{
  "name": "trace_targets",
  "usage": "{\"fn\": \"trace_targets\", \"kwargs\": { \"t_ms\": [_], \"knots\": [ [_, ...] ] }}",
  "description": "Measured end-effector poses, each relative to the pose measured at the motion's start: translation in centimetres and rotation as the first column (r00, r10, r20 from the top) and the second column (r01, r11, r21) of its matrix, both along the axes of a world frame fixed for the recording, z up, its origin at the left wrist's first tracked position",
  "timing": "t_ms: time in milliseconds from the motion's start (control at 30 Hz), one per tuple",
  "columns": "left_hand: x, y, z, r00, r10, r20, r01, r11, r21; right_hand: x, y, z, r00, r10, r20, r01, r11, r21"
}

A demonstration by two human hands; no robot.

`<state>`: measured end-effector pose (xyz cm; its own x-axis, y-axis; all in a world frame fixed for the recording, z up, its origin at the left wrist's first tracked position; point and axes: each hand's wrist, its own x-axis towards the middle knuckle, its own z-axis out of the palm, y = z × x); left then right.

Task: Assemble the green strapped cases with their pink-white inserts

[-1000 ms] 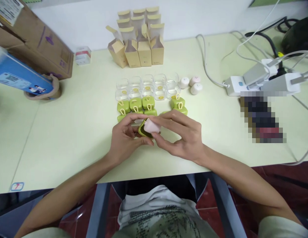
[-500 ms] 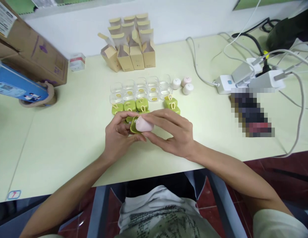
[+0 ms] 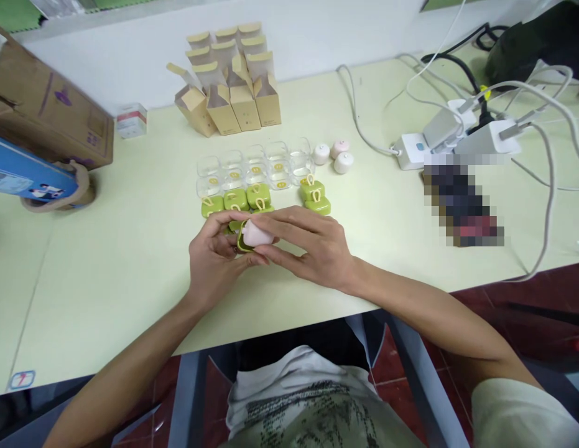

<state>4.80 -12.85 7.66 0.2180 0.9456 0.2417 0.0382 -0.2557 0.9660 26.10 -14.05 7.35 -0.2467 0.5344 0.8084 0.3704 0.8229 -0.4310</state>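
Observation:
My left hand [image 3: 215, 252] holds a small green case [image 3: 243, 242] with its open side facing right. My right hand [image 3: 312, 246] grips a pale pink rounded piece [image 3: 256, 234] between thumb and fingers, partly inside that case. Just beyond my hands lie several green cases with cream loops [image 3: 236, 199], some hidden by my fingers. Two more green cases [image 3: 317, 204] sit to the right. Behind them stand clear plastic containers [image 3: 254, 157] in two rows. Beside these are three small white and pink rounded pieces [image 3: 344, 162].
Open cardboard boxes [image 3: 245, 106] stand by the wall. A large carton [image 3: 60, 106], a blue item [image 3: 32, 168] and a small white box [image 3: 131, 121] are at the left. White chargers [image 3: 413, 151], cables and a blurred-out object [image 3: 464, 205] lie at the right.
The camera view has shifted slightly, so the table items appear farther left. The pink piece sits a little deeper in the green case. Both hands keep their hold.

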Motion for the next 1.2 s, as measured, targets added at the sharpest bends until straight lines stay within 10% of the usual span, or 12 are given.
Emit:
{"fn": "trace_targets", "kwargs": {
  "t_ms": [767, 1200],
  "knots": [
    [-1.2, 0.4, 0.1, 0.964, -0.205, 0.170, 0.226, 0.968, -0.113, 0.0, 0.2, -0.5, 0.992, -0.036, 0.124, 0.024, 0.995, 0.095],
    [-1.2, -0.1, 0.0, 0.976, -0.206, 0.066, 0.202, 0.977, 0.061, 0.3, 0.5, -0.5, 0.994, 0.064, 0.089, -0.063, 0.998, -0.011]
  ]
}}
